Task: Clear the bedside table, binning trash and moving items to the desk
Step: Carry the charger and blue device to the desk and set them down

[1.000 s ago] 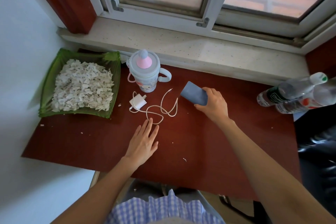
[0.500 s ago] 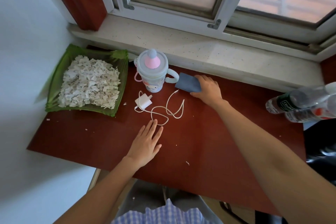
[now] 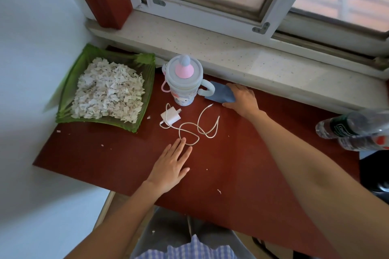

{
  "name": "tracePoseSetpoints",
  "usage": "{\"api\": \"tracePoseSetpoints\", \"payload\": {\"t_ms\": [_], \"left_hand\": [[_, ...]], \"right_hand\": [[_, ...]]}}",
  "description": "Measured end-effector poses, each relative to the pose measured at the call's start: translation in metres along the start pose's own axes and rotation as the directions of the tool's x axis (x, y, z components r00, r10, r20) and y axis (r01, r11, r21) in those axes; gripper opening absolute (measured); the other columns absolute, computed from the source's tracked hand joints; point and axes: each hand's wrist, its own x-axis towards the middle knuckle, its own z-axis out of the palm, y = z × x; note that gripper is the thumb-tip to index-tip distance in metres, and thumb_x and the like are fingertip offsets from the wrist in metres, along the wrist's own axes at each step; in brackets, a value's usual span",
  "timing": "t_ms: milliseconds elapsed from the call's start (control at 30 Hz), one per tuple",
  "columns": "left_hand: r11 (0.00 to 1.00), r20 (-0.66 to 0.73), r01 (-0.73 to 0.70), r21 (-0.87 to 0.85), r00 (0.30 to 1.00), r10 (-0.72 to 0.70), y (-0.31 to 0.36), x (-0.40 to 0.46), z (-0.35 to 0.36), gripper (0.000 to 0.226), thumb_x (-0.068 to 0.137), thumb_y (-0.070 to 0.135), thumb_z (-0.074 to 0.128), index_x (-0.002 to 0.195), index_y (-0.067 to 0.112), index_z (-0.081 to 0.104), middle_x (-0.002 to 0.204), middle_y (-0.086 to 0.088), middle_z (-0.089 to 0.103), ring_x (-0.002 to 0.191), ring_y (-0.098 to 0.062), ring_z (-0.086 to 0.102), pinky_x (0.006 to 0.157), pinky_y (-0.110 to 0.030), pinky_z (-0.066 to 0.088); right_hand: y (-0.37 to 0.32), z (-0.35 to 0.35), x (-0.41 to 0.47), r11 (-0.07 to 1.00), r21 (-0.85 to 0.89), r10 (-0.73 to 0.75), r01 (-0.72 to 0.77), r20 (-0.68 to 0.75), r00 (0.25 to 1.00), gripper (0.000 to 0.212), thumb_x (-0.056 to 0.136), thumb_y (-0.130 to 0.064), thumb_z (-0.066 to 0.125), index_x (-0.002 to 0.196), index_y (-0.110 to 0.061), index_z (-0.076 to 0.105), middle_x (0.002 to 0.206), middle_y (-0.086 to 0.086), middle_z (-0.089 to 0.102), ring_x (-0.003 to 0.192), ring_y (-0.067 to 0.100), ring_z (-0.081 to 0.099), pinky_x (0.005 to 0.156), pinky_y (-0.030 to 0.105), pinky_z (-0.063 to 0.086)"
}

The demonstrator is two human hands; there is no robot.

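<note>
On the red-brown desk (image 3: 242, 170) my right hand (image 3: 242, 100) grips a flat grey-blue rectangular item (image 3: 221, 93), holding it down on the desk beside the handle of a pale blue sippy cup (image 3: 184, 82) with a pink spout. My left hand (image 3: 171, 166) lies flat and open on the desk, fingertips touching a loop of the white charger cable (image 3: 197, 127). The white plug (image 3: 170, 116) rests in front of the cup.
A green tray (image 3: 69, 82) heaped with torn paper bits fills the back left corner. Two plastic bottles (image 3: 349, 130) lie at the right edge. A stone window sill (image 3: 263, 59) runs behind the desk. Small paper scraps dot the surface.
My right hand has carried the grey-blue item from mid-desk back toward the sill and set it down next to the cup. My left hand has stayed put by the cable.
</note>
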Motion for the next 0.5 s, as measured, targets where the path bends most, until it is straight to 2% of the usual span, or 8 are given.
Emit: {"api": "tracePoseSetpoints", "payload": {"t_ms": [167,400,500], "left_hand": [[1.0,-0.004,0.006,-0.009,1.0,-0.006,0.001,0.0,-0.001,0.063,0.092,0.048,0.037,0.147,0.018,0.024,0.156,-0.014,0.017,0.144,-0.027,0.016,0.114,-0.043,0.023],[1.0,0.031,0.011,0.001,0.999,-0.011,0.002,0.0,-0.004,0.063,0.092,0.049,0.035,0.147,0.018,0.023,0.156,-0.014,0.016,0.144,-0.027,0.017,0.114,-0.042,0.024],[1.0,0.054,0.011,-0.017,0.998,-0.011,0.003,0.001,-0.011,0.064,0.09,0.047,0.046,0.145,0.018,0.029,0.154,-0.014,0.023,0.142,-0.028,0.023,0.112,-0.044,0.03]], "right_hand": [[0.003,0.001,0.001,1.0,-0.022,0.0,0.0,0.024,1.0,0.077,0.075,-0.033,0.075,0.141,-0.019,0.038,0.14,0.008,0.047,0.129,0.028,0.042,0.108,0.043,0.028],[0.005,0.006,-0.004,1.0,-0.007,-0.023,0.022,-0.046,0.999,0.079,0.075,-0.039,0.075,0.141,-0.015,0.04,0.139,0.01,0.048,0.128,0.031,0.044,0.11,0.044,0.029],[0.005,0.006,-0.016,0.998,0.029,-0.049,0.053,-0.114,0.992,0.064,0.083,-0.033,0.068,0.138,-0.011,0.044,0.138,0.012,0.05,0.126,0.033,0.046,0.108,0.044,0.032]]}}
